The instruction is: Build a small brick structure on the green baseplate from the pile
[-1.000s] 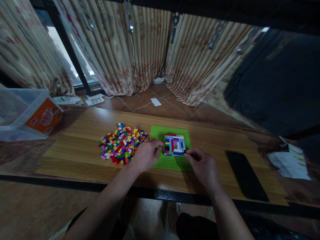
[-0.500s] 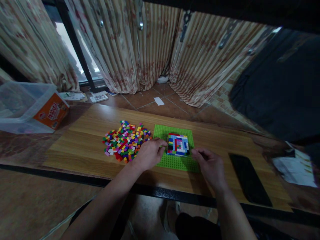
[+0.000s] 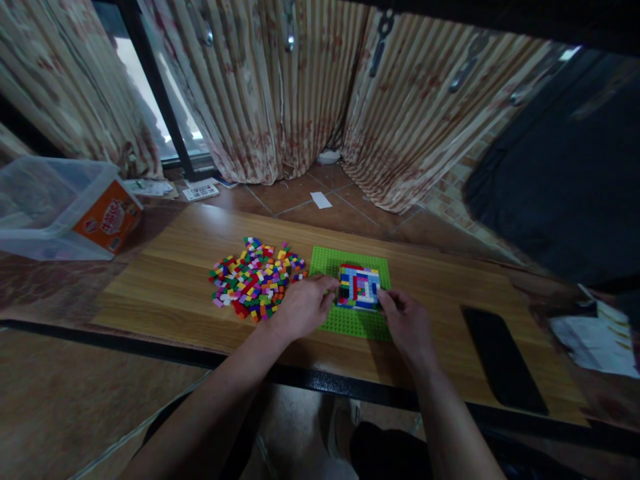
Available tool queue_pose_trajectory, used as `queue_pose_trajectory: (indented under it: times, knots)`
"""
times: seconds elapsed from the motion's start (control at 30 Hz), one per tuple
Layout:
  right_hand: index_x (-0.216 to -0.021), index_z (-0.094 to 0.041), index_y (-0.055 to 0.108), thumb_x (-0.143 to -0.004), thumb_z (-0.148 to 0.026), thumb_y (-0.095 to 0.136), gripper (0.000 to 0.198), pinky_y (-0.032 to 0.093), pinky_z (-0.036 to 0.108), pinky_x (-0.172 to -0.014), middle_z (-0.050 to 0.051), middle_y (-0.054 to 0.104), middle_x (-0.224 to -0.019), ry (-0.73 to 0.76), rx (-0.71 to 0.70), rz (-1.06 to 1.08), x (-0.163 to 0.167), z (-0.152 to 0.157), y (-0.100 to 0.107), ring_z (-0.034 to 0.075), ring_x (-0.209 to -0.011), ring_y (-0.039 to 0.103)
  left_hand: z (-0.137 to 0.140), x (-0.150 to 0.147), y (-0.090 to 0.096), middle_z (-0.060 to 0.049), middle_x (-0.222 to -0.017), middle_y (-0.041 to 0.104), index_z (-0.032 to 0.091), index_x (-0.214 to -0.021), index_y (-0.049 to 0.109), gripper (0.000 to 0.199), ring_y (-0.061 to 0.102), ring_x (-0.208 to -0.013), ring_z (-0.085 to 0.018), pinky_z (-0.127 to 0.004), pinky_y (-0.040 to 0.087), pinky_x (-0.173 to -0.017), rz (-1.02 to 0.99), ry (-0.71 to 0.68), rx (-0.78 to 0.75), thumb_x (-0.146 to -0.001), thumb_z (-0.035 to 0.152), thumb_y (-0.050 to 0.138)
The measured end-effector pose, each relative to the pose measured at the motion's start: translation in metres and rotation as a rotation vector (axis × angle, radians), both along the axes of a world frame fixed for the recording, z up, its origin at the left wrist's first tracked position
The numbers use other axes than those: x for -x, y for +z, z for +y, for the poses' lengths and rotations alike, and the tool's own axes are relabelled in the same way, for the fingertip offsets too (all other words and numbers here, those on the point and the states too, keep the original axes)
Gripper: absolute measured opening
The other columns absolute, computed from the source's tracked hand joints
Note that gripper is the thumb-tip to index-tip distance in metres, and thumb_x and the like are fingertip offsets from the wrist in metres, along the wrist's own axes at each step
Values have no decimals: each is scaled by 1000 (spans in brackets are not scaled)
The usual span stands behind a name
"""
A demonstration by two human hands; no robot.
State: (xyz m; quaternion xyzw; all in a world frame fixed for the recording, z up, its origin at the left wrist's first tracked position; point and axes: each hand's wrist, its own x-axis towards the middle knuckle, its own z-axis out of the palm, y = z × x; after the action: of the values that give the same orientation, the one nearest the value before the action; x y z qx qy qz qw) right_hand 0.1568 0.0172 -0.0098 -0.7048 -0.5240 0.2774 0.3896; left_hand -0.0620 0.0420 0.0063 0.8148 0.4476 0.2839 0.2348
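A flat, multicoloured build of toy bricks [image 3: 361,287] sits on a green studded baseplate [image 3: 357,323]. At the build's left edge is my left hand [image 3: 306,305], its fingers bent and closed in against that side. My right hand [image 3: 409,325] has its thumb and forefinger pinched together at the right edge of the build. Whatever lies between those fingertips is too small to make out. Left of the baseplate spreads a loose pile of small coloured bricks [image 3: 255,277], partly behind my left hand.
The wooden board [image 3: 165,280] carries the bricks and, on the right, a black phone-like slab [image 3: 503,357]. A clear plastic bin [image 3: 55,227] with an orange label stands at far left. White packaging [image 3: 595,340] lies at far right. Curtains [image 3: 310,100] hang behind.
My right hand has moved left and up, from beside the build to its right edge. My left hand stays by the build's left side. The whole view has shifted slightly.
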Motion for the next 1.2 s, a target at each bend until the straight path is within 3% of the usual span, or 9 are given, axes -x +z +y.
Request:
queue_pose_trajectory:
  times: [0.47, 0.77, 0.9, 1.03, 1.2]
  knots:
    - [-87, -18, 64, -86, -58, 50, 43, 45, 34, -66, 9, 71, -81, -1, -37, -50, 10, -3, 0, 23, -70, 64, -2, -3, 3, -4, -91, 71, 19, -95, 66, 18, 66, -80, -16, -28, 52, -75, 6, 17, 10, -87, 13, 51]
    - [-84, -18, 65, -90, -62, 37, 52, 42, 34, -67, 9, 70, -76, -4, 2, -137, 8, -3, 2, 25, -71, 65, 17, 62, 14, -3, -91, 75, 19, -93, 71, 23, 69, -81, -17, -27, 53, -75, 23, 183, -3, -85, 13, 50]
    - [-82, -18, 65, -91, -63, 32, 57, 42, 34, -64, 9, 68, -69, -41, 30, -119, 4, 0, 4, 25, -67, 65, 16, 75, 19, -2, -93, 75, 21, -91, 73, 26, 69, -85, -17, -28, 53, -81, 108, 118, 4, -80, 9, 52]
    - [-80, -18, 65, -90, -62, 32, 56, 41, 34, -62, 8, 66, -64, -51, 25, -155, 7, 3, 7, 24, -64, 63, 13, 67, 18, -1, -96, 73, 23, -89, 73, 31, 68, -89, -17, -29, 53, -84, 213, 4, -21, -73, 4, 54]
    - [-77, -19, 63, -90, -63, 30, 57, 37, 33, -60, 9, 65, -65, -45, 4, -234, 12, 4, 10, 24, -64, 60, 13, 61, 12, -2, -98, 70, 25, -93, 74, 36, 66, -92, -19, -31, 53, -85, 338, -16, -33, -72, 4, 53]
